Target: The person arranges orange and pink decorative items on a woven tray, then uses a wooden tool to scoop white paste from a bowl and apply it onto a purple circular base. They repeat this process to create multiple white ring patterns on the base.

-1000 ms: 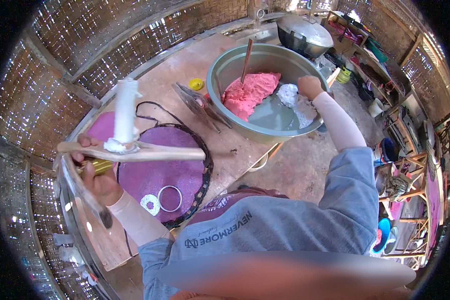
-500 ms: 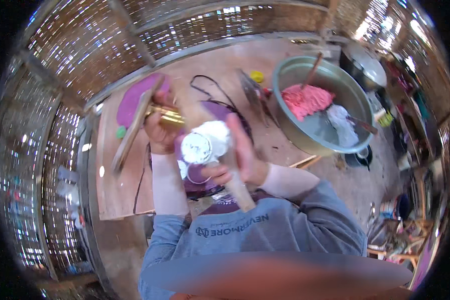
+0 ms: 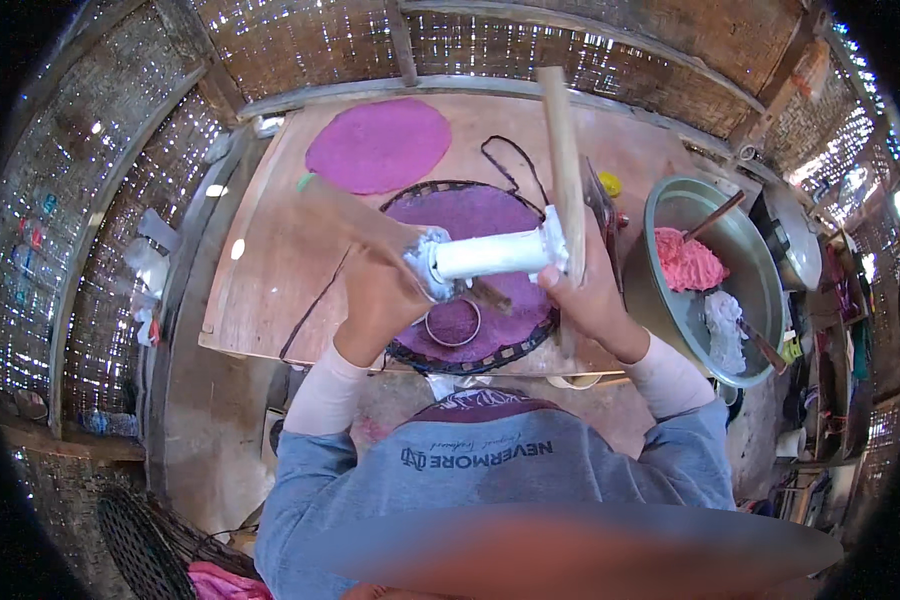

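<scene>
Moved since earlier: white cylinder [image 3: 490,257], turned crosswise above the purple round [image 3: 518,328], long axis left-to-right between my hands, near both; left hand [image 3: 382,300] closed round blurred bar [image 3: 362,221], right hand [image 3: 600,295] clasping near-to-far pole [image 3: 560,150].

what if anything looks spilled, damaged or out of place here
Nothing looks plainly spilled or damaged. The one untidy spot is the ragged white material at the right end of the white tube, near the right hand; its uneven edge stands out against the tube's smooth side, though this may be normal.
</scene>
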`<action>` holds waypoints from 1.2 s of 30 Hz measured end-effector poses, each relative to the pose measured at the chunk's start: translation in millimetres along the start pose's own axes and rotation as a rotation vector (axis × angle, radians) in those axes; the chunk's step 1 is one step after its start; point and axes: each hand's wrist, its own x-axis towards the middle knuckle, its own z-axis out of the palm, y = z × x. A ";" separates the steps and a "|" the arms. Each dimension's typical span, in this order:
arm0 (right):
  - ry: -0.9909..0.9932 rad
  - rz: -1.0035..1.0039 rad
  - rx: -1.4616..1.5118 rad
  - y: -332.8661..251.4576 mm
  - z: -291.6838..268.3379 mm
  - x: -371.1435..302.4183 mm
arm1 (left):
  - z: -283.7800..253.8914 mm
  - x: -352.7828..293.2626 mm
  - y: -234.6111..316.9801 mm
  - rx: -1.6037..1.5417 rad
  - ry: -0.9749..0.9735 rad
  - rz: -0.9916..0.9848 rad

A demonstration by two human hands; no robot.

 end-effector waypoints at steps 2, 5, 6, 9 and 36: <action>-0.064 -0.191 -0.188 -9.6 -1.1 6.5 | -3.5 -11.3 -8.8 0.147 -0.190 -0.100; -0.162 -0.108 -0.218 -20.4 -2.9 9.7 | -3.8 -11.2 3.2 0.054 -0.307 -0.175; -0.192 -0.075 -0.195 -20.1 -1.9 9.6 | -2.7 -10.8 7.9 0.040 -0.333 -0.187; -0.249 0.039 -0.173 -21.6 9.2 5.3 | 14.1 -20.3 17.0 -0.025 -0.359 -0.236; -0.978 1.118 0.409 58.2 -6.0 32.9 | 48.1 -27.8 -119.8 -2.356 0.026 -0.188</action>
